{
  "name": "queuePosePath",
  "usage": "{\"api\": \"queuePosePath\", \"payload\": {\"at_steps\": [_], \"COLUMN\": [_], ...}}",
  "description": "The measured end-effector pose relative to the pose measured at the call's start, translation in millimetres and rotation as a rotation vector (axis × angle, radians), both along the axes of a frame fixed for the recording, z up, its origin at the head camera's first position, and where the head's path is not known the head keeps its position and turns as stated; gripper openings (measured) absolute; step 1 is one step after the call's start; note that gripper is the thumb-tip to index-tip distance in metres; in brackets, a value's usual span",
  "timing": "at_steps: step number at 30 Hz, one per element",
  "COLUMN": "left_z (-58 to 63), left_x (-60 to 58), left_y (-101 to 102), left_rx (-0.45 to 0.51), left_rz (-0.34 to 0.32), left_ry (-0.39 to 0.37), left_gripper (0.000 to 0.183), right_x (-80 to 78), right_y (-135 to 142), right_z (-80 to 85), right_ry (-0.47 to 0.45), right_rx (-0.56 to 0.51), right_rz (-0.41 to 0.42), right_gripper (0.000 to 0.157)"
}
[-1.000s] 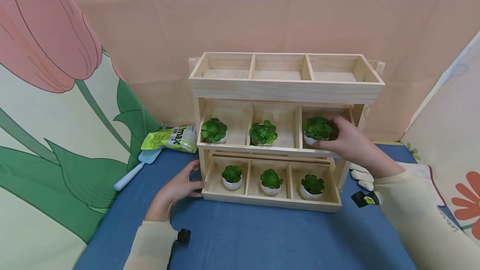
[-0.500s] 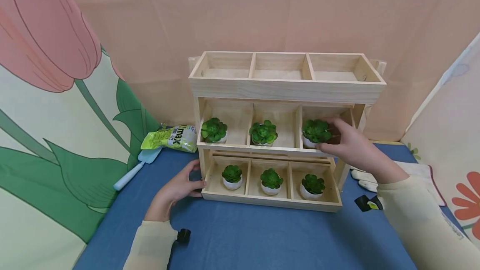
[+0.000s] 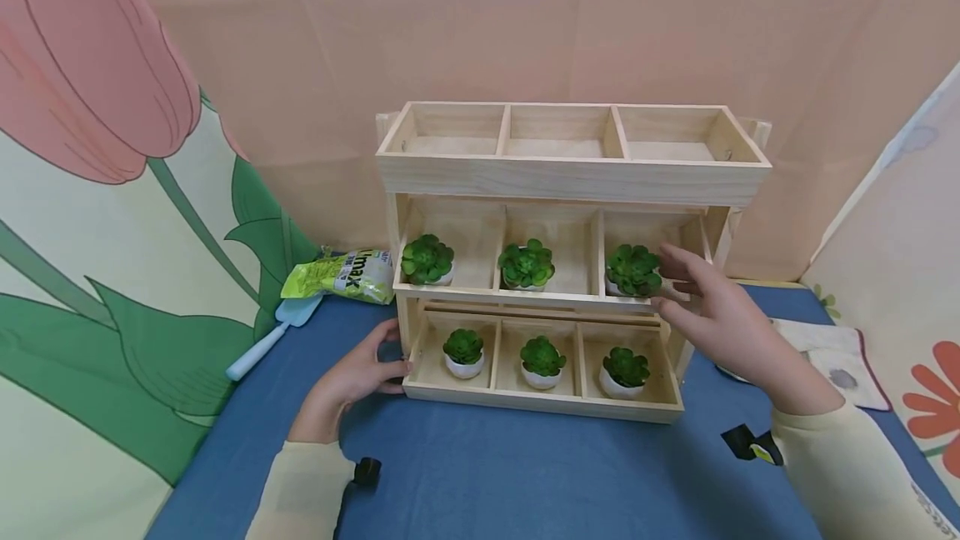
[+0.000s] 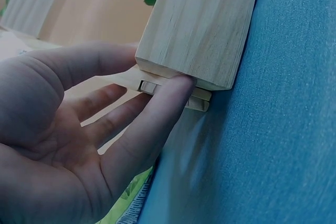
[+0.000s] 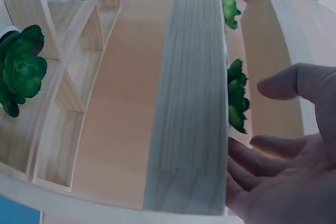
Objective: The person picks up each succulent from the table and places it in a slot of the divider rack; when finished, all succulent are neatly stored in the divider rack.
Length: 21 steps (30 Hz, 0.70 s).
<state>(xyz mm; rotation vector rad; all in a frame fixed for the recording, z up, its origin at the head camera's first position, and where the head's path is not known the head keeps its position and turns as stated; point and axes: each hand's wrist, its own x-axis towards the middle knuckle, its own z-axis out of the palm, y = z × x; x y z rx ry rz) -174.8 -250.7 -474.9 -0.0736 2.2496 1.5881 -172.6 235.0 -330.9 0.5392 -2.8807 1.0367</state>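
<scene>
A three-tier wooden planter shelf (image 3: pixel 573 177) stands on a blue cloth. My left hand (image 3: pixel 366 367) holds the left end of its lowest tray; the left wrist view shows thumb and fingers about the tray's corner (image 4: pixel 184 64). My right hand (image 3: pixel 723 319) is at the right end of the middle tray, fingers spread and bent slightly, with nothing in them. Just left of its fingertips sits a potted succulent (image 3: pixel 633 269) in the right compartment. In the right wrist view a gap shows between that succulent (image 5: pixel 238 97) and the thumb.
More white-potted succulents stand in the middle tray (image 3: pixel 480 292) and bottom tray (image 3: pixel 540 407). The top tray (image 3: pixel 573 173) has three compartments. A green bag (image 3: pixel 348 276) and blue trowel (image 3: pixel 273 338) lie left; a white cloth (image 3: pixel 840 361) lies right.
My right hand has let go of the succulent in the middle tray's right compartment and drawn back to the right. My left hand stays at the lower tray's end.
</scene>
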Motion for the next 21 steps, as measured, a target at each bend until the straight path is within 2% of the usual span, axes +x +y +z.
{"api": "queuePosePath", "payload": {"at_steps": [6,10,14,21], "left_z": [-0.4,2.7,4.6,9.0], "left_x": [0.3,1.1,3.1,19.9], "left_y": [1.7,4.3,9.6,17.5], "left_rx": [-0.006,-0.016,-0.059,-0.208], "left_rz": [-0.007,-0.017,0.007,0.075], "left_ry": [0.006,0.02,0.024,0.074], "left_gripper": [0.085,0.086,0.082,0.067], "right_x": [20.7,32.8,42.4,54.1], "right_y": [11.5,17.8,25.7,43.6], "right_z": [-1.4,-2.4,-7.0,-18.9], "right_ry": [0.172,0.231,0.238,0.205], "right_rx": [-0.035,-0.1,-0.125,-0.031], "right_rz": [-0.093,-0.094,-0.072,-0.115], "right_gripper": [0.061,0.052,0.045,0.036]}}
